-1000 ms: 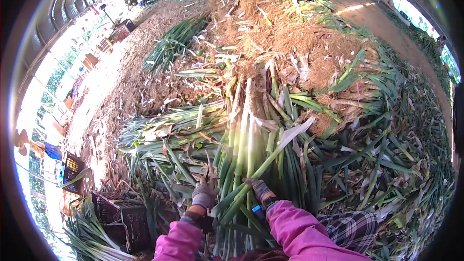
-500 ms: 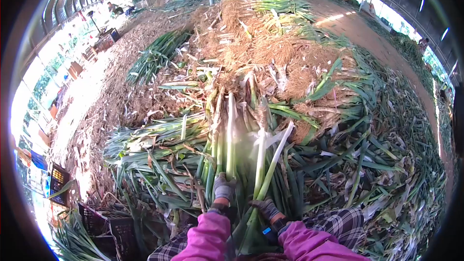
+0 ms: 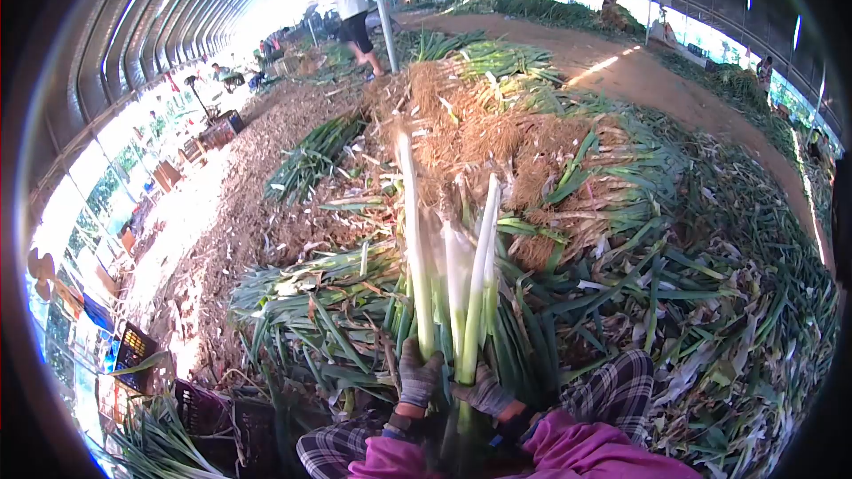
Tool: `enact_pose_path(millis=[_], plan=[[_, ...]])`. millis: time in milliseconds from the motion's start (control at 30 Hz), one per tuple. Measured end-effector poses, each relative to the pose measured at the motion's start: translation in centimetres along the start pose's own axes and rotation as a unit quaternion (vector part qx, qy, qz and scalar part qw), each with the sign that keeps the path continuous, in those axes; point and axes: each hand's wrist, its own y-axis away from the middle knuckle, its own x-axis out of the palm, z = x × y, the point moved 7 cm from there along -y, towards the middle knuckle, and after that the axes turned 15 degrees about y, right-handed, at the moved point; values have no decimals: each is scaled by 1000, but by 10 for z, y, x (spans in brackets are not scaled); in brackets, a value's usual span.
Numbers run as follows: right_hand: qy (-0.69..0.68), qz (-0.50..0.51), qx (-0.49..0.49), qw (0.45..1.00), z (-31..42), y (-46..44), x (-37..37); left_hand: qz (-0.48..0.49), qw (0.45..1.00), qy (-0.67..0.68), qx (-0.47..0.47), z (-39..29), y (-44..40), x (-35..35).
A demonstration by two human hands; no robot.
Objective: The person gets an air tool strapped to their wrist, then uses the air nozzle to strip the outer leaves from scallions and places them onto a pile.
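Both my hands wear grey gloves and are low in the middle of the head view. My left hand [image 3: 419, 374] is closed round a green onion [image 3: 415, 248] whose white stalk stands up toward its roots. Close beside it, my right hand [image 3: 484, 392] is wrapped round several green onions [image 3: 477, 288], white ends up and green leaves hanging down between my knees. Behind them lies a heap of onions with tan roots [image 3: 497, 137]. More leafy onions [image 3: 311, 288] lie to the left of my hands.
Dark crates [image 3: 209, 417] stand at the lower left, with loose onions [image 3: 160, 443] beside them. Leaf scraps [image 3: 710, 302] cover the ground at right. A person [image 3: 349, 9] is near a metal pole [image 3: 383, 13] at the back. A dirt path [image 3: 674, 93] runs behind the heap.
The onions in both hands have risen and stand more upright. My hands have come lower in view and nearer each other. The view has tilted up, showing more of the person at the back.
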Motion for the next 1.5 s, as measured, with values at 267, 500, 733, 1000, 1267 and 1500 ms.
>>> enact_pose_path(millis=[267,500,733,1000,1267,1500], plan=[[109,-65,-195,972,130,54,-31,131,986,-13,98,-54,45,57],[-9,-31,-176,984,139,71,-20,141,981,31,134,-70,79,56],[200,-11,-307,930,142,69,7,152,988,-16,6,-77,49,75],[34,-172,-315,933,211,-28,-106,138,983,-107,48,-57,43,48],[452,154,-360,802,259,-59,-129,171,975,-142,23,-7,33,29],[-269,-410,-222,843,230,33,-565,154,968,-199,26,-38,53,40]])
